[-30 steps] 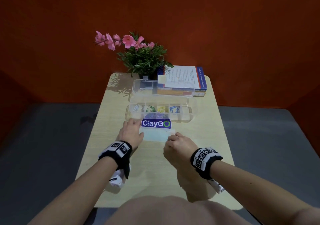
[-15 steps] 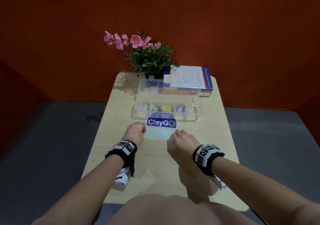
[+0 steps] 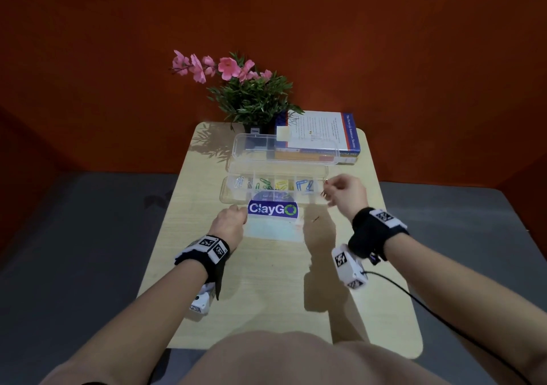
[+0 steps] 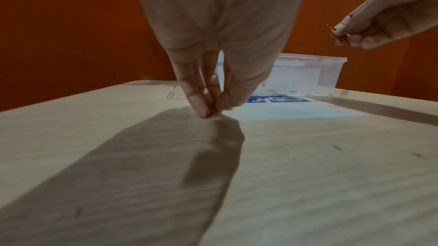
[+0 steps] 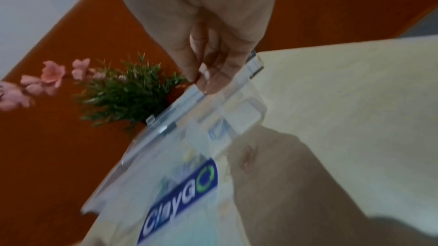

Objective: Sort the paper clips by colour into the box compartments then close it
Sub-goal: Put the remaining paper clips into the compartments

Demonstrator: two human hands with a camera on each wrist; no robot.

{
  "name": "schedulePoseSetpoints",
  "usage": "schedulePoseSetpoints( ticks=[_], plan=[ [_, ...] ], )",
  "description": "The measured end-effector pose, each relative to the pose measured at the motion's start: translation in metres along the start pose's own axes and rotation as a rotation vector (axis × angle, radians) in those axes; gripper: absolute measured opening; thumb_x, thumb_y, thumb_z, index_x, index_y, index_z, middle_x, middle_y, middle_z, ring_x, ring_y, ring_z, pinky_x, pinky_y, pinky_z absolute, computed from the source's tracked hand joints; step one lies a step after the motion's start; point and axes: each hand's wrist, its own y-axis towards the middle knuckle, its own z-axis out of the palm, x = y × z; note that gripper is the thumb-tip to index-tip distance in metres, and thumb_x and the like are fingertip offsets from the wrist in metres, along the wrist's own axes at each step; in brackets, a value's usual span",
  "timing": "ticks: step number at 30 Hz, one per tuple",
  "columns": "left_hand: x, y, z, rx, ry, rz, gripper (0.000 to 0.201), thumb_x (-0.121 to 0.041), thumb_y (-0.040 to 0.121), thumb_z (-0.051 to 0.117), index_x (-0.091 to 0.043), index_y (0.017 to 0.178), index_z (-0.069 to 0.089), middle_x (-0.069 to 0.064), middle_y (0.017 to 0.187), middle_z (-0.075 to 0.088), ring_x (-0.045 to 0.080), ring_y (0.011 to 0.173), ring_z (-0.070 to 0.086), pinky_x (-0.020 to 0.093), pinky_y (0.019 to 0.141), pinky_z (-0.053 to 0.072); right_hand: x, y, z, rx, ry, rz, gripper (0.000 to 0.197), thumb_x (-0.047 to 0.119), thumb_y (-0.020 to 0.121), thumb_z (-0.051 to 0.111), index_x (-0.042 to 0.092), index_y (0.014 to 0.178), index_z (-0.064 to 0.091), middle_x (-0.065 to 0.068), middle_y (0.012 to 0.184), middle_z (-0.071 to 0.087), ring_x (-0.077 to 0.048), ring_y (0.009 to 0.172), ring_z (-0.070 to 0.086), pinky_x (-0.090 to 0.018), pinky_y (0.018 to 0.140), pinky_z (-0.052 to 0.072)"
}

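The right hand (image 3: 344,192) hangs raised just beside the clear box's (image 3: 275,188) right end, pinching a small reddish paper clip (image 3: 323,193). The left hand (image 3: 231,225) rests fingertips on the bench (image 3: 266,281), thumb and fingers pinched on something tiny and orange. Between the hands lies a label reading "ClayGO" (image 3: 272,209). Beyond the right hand, a book's (image 3: 322,133) spine text is too small to read.

Count, head view. Table (image 3: 266,296): one. Clear plastic box (image 3: 318,198) with hinged lid (image 3: 254,148) open: one. Filled compartments: four, holding white clips (image 3: 239,182), green clips (image 3: 264,184), yellow clips (image 3: 281,184) and blue clips (image 3: 305,185); clips per compartment too small to count. Loose red clip (image 3: 315,219) on table: one. Sticker (image 3: 272,209): one. Potted plant (image 3: 251,100): one. Stacked books (image 3: 319,139): at least two. Hands: two, left hand (image 3: 229,226) and right hand (image 3: 346,193).
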Motion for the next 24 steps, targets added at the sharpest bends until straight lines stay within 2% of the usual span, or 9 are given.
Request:
schedulePoseSetpoints(
  ticks=[3,6,7,10,13,16,19,22,24],
  plan=[
    [-0.001,0.001,-0.004,0.032,-0.039,-0.011,0.028,0.006,0.089,0.04,-0.007,0.108,0.056,0.013,0.116,0.056,0.029,0.105,0.054,0.035,0.086,0.046,0.011,0.027,-0.007,-0.148,-0.082,0.022,0.03,0.004,0.086,0.056,0.022,0.062,0.051,-0.018,0.083,0.068,-0.028,0.072,0.064,-0.042,0.074,0.059],
    [-0.006,0.0,-0.008,0.03,-0.124,0.014,0.024,0.003,0.09,0.043,-0.009,0.105,0.058,0.01,0.115,0.059,0.026,0.104,0.057,0.035,0.089,0.049,0.012,0.04,-0.007,-0.155,-0.169,0.054,0.031,0.004,0.084,0.054,0.023,0.06,0.054,-0.022,0.094,0.072,-0.035,0.089,0.068,-0.046,0.086,0.056],
    [-0.01,-0.001,-0.011,0.014,-0.159,0.039,0.023,0.002,0.091,0.044,-0.009,0.104,0.059,0.01,0.113,0.06,0.025,0.104,0.059,0.035,0.089,0.05,0.013,0.041,-0.007,-0.132,-0.195,0.062,0.027,0.003,0.084,0.053,0.019,0.064,0.06,-0.021,0.097,0.073,-0.035,0.093,0.067,-0.045,0.088,0.055],
    [-0.027,-0.001,-0.022,-0.052,-0.246,0.128,0.025,0.002,0.09,0.045,-0.009,0.104,0.062,0.01,0.108,0.062,0.025,0.097,0.06,0.033,0.083,0.049,0.012,0.036,-0.007,-0.092,-0.271,0.033,0.025,-0.002,0.085,0.051,0.006,0.094,0.073,-0.017,0.112,0.07,-0.033,0.104,0.064,-0.041,0.096,0.051],
    [-0.055,0.007,-0.037,-0.106,-0.364,0.189,0.024,0.002,0.089,0.045,-0.007,0.102,0.064,0.006,0.102,0.063,0.018,0.087,0.055,0.028,0.08,0.047,0.012,0.024,-0.01,-0.161,-0.299,-0.069,0.028,-0.004,0.084,0.047,0.005,0.098,0.07,-0.017,0.115,0.063,-0.031,0.103,0.06,-0.039,0.093,0.049],
    [-0.089,0.023,-0.05,-0.145,-0.511,0.2,0.021,0.0,0.088,0.049,-0.009,0.098,0.065,0.001,0.091,0.061,0.015,0.08,0.053,0.027,0.078,0.047,0.0,0.005,-0.01,-0.178,-0.328,-0.087,0.018,0.003,0.084,0.048,0.006,0.091,0.064,-0.018,0.107,0.058,-0.028,0.087,0.055,-0.036,0.082,0.045],
    [-0.122,0.047,-0.06,-0.161,-0.62,0.192,0.017,0.0,0.086,0.054,-0.01,0.093,0.066,-0.003,0.084,0.06,0.014,0.076,0.055,0.028,0.076,0.051,-0.027,-0.01,-0.008,-0.024,-0.456,-0.062,0.019,0.007,0.083,0.05,0.008,0.092,0.066,-0.017,0.105,0.061,-0.033,0.09,0.06,-0.037,0.084,0.047],
    [-0.146,0.067,-0.064,-0.145,-0.653,0.181,0.018,0.001,0.084,0.059,-0.017,0.084,0.063,-0.003,0.079,0.061,0.015,0.076,0.058,0.03,0.076,0.052,-0.047,-0.02,-0.004,0.197,-0.646,-0.132,0.026,0.014,0.087,0.051,0.009,0.107,0.066,-0.014,0.11,0.061,-0.032,0.101,0.059,-0.036,0.086,0.047],
    [-0.153,0.075,-0.065,-0.123,-0.657,0.166,0.02,0.002,0.083,0.057,-0.017,0.084,0.062,0.0,0.081,0.065,0.018,0.078,0.061,0.03,0.076,0.053,-0.053,-0.02,0.0,0.275,-0.737,-0.192,0.029,0.018,0.091,0.047,0.01,0.115,0.062,-0.012,0.116,0.059,-0.031,0.109,0.054,-0.037,0.09,0.046]
  ],
)
